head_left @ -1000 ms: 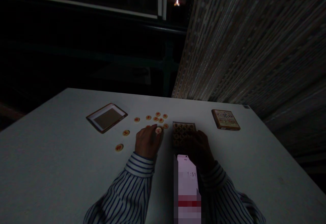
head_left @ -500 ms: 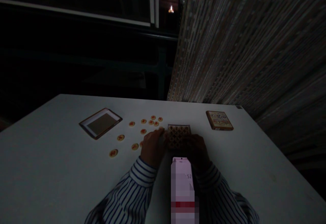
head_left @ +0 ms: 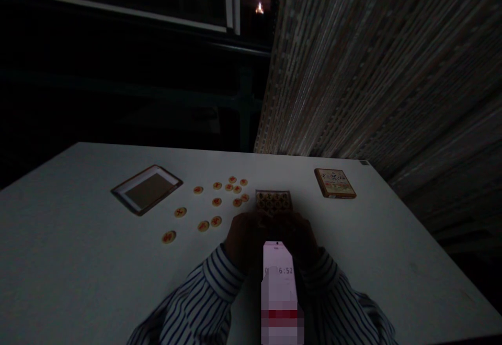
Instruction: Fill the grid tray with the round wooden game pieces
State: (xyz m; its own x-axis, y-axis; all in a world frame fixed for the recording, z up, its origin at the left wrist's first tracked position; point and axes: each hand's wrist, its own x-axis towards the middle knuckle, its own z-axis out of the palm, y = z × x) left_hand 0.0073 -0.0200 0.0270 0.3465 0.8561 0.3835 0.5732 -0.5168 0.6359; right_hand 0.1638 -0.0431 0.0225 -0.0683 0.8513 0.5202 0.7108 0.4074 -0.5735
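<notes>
A small box (head_left: 273,198) holds rows of round Chinese chess pieces with dark markings. My left hand (head_left: 243,236) is at its near left side, fingers curled inward. From the right, my right hand (head_left: 301,234) meets it over the near part of the box, also with bent fingers. Deep shadow hides the fingertips and whatever is between them. Several loose chess pieces (head_left: 216,202) with red markings lie scattered to the left of the box. Below my hands, a lit phone (head_left: 278,259) shows a running time, partly pixelated.
An open shallow box part (head_left: 147,190) with a pale inside lies at the left on the white table (head_left: 98,266). A printed box lid (head_left: 335,183) lies at the right. Behind the table hang a string curtain (head_left: 333,73) and a dark window frame (head_left: 233,0).
My left hand has moved right and toward me, away from the loose pieces, and now meets my right hand at the box. The camera view has shifted slightly.
</notes>
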